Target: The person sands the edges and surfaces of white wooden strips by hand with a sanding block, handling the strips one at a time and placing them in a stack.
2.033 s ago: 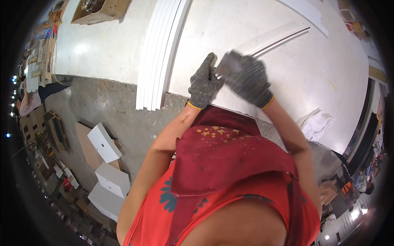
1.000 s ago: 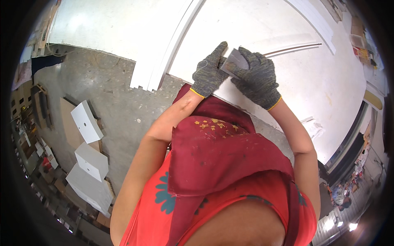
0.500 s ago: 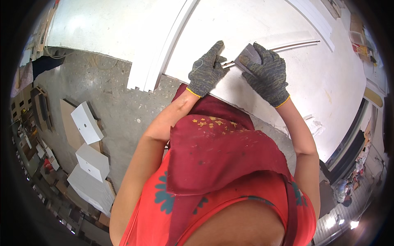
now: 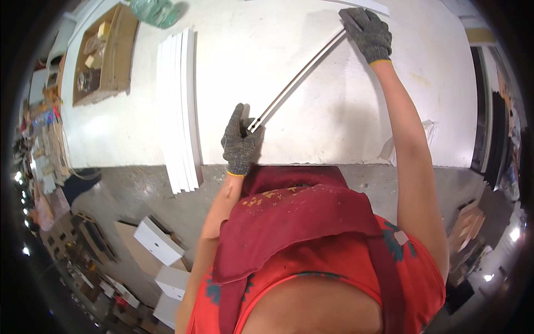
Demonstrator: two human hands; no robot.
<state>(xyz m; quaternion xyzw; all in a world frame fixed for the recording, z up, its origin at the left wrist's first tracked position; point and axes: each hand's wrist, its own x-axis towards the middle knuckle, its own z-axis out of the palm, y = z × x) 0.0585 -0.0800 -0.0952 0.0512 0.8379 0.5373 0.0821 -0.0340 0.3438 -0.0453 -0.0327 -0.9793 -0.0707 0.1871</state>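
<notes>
- Gloved hands are busy at a white worktable, its broad, smooth top lightly scuffed.
- Across from me, the worker's left hand, in a dark coarse-knit glove with a yellow cuff, grasps one end of a slim strip by the table's near edge.
- The strip, straight and narrow, white with a brown line running its length, slants toward the table's far right.
- There the right hand, gloved alike, closes over a flat grey block at the strip's other end.
- Long, smooth white boards lie side by side on the table's left half, ends jutting past its near edge.
- At the table's left end, a brown open-topped box holds small mixed pieces.
- A crumpled white sheet, whether cloth or plastic I cannot tell, lies at the table's near right.
- Below the table, flat white panels rest above speckled concrete floor.
</notes>
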